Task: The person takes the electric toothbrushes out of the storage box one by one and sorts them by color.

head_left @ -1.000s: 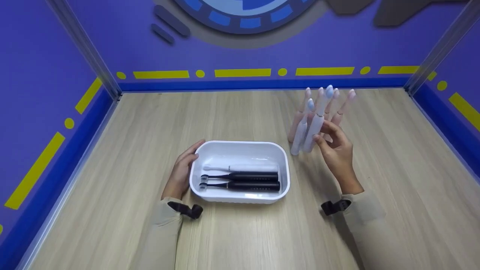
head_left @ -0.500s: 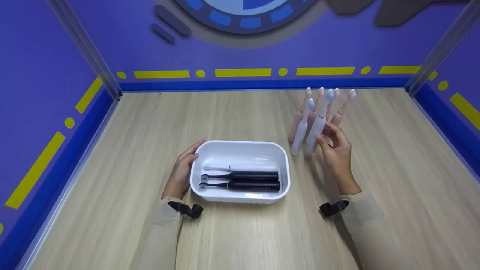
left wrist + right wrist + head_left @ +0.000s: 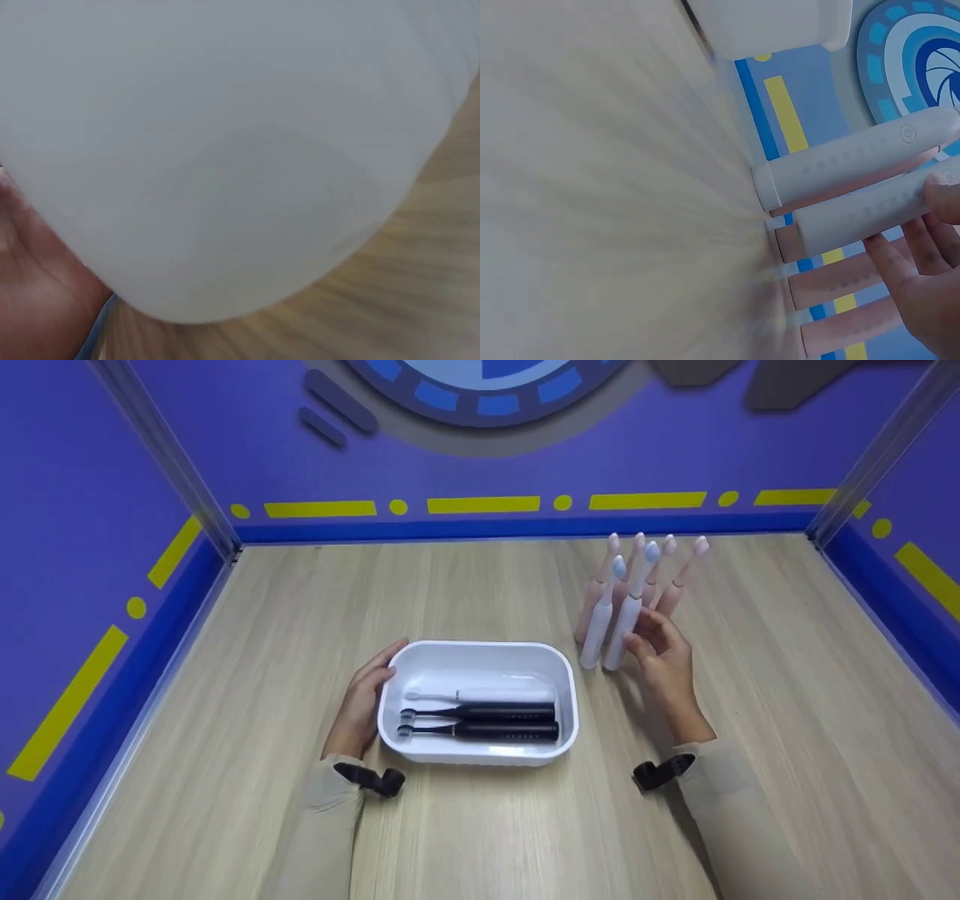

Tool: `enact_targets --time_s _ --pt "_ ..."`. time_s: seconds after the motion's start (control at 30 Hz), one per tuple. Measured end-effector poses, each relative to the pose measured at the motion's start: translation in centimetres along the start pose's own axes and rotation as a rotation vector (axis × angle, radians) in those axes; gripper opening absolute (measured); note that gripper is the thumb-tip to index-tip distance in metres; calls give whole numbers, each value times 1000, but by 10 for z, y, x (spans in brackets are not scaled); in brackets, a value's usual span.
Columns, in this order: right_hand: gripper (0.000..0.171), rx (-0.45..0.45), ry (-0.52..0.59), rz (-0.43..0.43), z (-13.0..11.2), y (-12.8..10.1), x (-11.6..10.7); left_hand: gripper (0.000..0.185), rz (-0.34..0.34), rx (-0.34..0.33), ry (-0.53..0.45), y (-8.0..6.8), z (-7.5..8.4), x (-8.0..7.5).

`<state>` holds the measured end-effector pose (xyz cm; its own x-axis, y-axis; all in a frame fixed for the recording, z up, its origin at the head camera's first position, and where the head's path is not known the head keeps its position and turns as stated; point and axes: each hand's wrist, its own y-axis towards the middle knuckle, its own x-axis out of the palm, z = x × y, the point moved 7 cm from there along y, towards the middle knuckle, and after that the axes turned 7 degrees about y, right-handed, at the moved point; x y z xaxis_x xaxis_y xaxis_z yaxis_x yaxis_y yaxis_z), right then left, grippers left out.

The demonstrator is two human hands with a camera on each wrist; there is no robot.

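My right hand [image 3: 660,656] is pinching the handle of a white toothbrush [image 3: 628,613], thumb and fingers curled round its lower half, as it is standing upright near the table's [image 3: 480,825] far right corner, just beside another white one [image 3: 600,619] and in front of the pink toothbrushes [image 3: 667,577]. My left hand [image 3: 364,701] is resting with relaxed fingers against the left wall of the white tub [image 3: 568,690], where three brushes are lying. I am judging the brush light, stiff, smooth, and easy to tip, so the thick handle is the spot to grip. My right wrist view is showing the brushes' flat bases [image 3: 766,187] on the wood; the head view is showing their bristle tips
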<state>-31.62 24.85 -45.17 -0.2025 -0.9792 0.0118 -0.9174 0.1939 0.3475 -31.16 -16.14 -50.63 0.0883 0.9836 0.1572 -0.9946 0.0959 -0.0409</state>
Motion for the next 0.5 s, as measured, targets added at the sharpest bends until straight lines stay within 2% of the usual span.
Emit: enact_targets --time_s 0.2,0.5 --pt "41 17 58 0 4 2 1 52 -2 6 -18 0 1 0" --pt "40 38 47 -6 6 1 1 52 0 -3 -32 0 1 1"
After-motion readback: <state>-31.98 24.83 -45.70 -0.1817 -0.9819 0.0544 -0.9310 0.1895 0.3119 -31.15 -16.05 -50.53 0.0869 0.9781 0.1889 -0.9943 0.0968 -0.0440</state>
